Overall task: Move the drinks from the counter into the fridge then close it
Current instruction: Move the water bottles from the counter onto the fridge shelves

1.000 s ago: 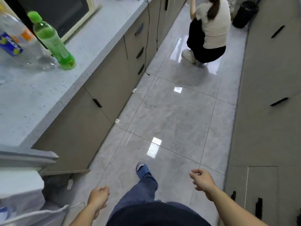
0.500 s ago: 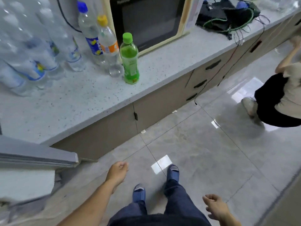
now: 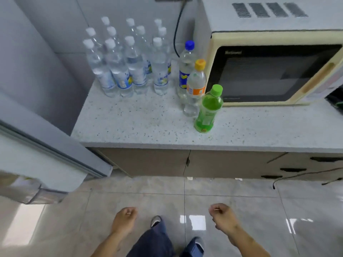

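Cream microwave (image 3: 274, 71) on right; black cable (image 3: 176, 34) hangs beside it

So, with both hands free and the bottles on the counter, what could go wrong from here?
1. The green bottle, orange-capped bottle and blue-capped bottle stand close together; grabbing one could topple its neighbour.
2. The open fridge door juts out on the left; a carried bottle might bump it.
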Demonstrator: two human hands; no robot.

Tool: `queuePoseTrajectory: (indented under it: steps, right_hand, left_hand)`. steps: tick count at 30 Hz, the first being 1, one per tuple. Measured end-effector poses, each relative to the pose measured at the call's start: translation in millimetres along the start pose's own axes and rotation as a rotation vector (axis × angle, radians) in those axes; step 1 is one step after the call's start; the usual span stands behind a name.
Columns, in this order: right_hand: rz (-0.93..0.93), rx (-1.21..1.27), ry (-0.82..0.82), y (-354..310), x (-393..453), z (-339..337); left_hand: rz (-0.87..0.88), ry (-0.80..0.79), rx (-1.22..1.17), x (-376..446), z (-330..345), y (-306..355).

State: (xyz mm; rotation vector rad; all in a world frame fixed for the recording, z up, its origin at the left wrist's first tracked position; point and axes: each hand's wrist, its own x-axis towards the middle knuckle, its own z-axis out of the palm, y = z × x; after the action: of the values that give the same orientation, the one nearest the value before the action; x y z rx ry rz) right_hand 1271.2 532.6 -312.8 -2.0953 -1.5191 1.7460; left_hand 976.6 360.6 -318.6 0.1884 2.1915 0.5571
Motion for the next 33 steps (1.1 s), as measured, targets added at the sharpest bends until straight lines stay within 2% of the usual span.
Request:
queuePoseTrajectory:
  steps: [3,6,10,13,18,23,27,30,33]
  right_hand:
    - [-0.144,0.034,-0.039,-67.5,4.7,16.6]
    - [-0.313,0.082,-0.099,-134.0,3.1,43.3]
    - [-0.580,0.133,-0.078,-229.5,-0.1,70.0]
    - [-0.764,0.156,-0.011,-312.4,2.1,77.3]
    - [-0.959,0.208,0.090,-438.6,0.8,77.2]
    - [-1.163,0.072,0.099,-538.5,7.7,76.6]
    - [-1.160,-0.162,0.051,-585.2,29.9,83.0]
    - [-1.142,-0.400,-0.036,-593.4,47.4,90.6]
    - [-1.188,-0.425,0.024,-581.2,58.0,94.8]
  left_hand:
    - [0.074,0.052,-0.125,1.4,-2.3,25.7]
    - [0.155,0.019,-0.275,10.6,-12.0,69.9]
    - [0.357,0.017,-0.428,21.4,-39.8,147.0]
    - [0.491,0.138,-0.540,28.3,-72.5,217.6]
    - [0.619,0.385,-0.613,32.3,-130.3,328.2]
    - [0.691,0.644,-0.459,48.3,-182.1,409.9]
    - [0.768,0.780,-0.182,69.5,-204.2,450.5]
    - [0.781,0.713,0.145,88.4,-211.0,458.5]
    - [0.796,0.690,0.201,96.8,-211.5,452.8]
